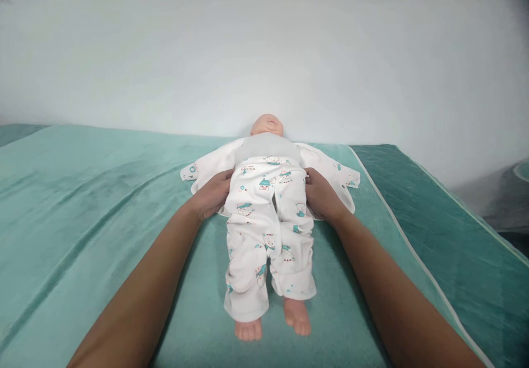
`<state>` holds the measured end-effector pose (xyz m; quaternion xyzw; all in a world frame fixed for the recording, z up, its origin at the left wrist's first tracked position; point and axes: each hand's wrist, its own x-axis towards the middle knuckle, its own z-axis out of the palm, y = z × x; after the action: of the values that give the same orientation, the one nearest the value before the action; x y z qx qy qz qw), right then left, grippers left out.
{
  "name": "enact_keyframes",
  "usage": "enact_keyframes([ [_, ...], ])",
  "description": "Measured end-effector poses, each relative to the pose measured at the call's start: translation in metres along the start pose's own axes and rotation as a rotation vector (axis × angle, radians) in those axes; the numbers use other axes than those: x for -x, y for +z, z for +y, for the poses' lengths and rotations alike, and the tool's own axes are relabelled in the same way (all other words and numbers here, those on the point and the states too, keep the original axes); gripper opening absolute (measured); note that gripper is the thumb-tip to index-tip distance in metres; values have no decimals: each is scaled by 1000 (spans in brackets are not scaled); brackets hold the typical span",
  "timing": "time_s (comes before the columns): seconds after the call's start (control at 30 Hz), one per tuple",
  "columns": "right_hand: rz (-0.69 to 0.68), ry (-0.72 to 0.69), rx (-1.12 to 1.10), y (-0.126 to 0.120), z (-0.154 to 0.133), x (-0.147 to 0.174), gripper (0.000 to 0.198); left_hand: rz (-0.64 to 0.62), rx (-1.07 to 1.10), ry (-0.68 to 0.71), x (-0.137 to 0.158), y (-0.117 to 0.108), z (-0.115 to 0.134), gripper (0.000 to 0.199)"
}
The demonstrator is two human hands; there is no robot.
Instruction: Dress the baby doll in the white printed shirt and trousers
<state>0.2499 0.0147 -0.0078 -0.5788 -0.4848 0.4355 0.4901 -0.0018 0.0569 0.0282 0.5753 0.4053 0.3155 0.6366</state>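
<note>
A baby doll (267, 125) lies on its back, head at the far end and bare feet (296, 317) towards me. It wears white printed pants (248, 230), pulled up over its grey midsection (268, 146). A white printed jacket (219, 156) is spread open beneath it, both sleeves out to the sides. My left hand (212, 194) is closed at the left side of the pants near the hip, fingertips partly hidden by the cloth. On the opposite side, my right hand (324, 196) pinches the pants' edge, its fingers partly tucked behind the fabric.
A light green blanket (103, 203) with folds on the left covers the bed under the doll. Darker green cloth (446, 214) shows beyond its pale edge on the right. A white wall (264, 54) rises just behind the doll's head.
</note>
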Motion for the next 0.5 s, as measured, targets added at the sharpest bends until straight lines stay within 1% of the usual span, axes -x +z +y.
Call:
enact_keyframes([
  [0.13,-24,-60,22,-1,-2,1,23,64,47,52,-2,2,-3,51],
  [0.23,-9,-120,22,-1,-1,0,20,75,83,58,-5,1,-6,53],
  [0.3,9,-152,-16,-1,1,-1,22,73,108,69,-6,1,-7,53],
  [0.37,3,-136,-126,0,1,-1,25,67,128,81,-6,2,-6,53],
  [0.43,-17,-78,-251,1,1,-1,27,64,134,81,-5,3,-5,51],
  [0.5,-33,-27,-322,1,0,0,28,68,127,73,-5,4,-3,50],
])
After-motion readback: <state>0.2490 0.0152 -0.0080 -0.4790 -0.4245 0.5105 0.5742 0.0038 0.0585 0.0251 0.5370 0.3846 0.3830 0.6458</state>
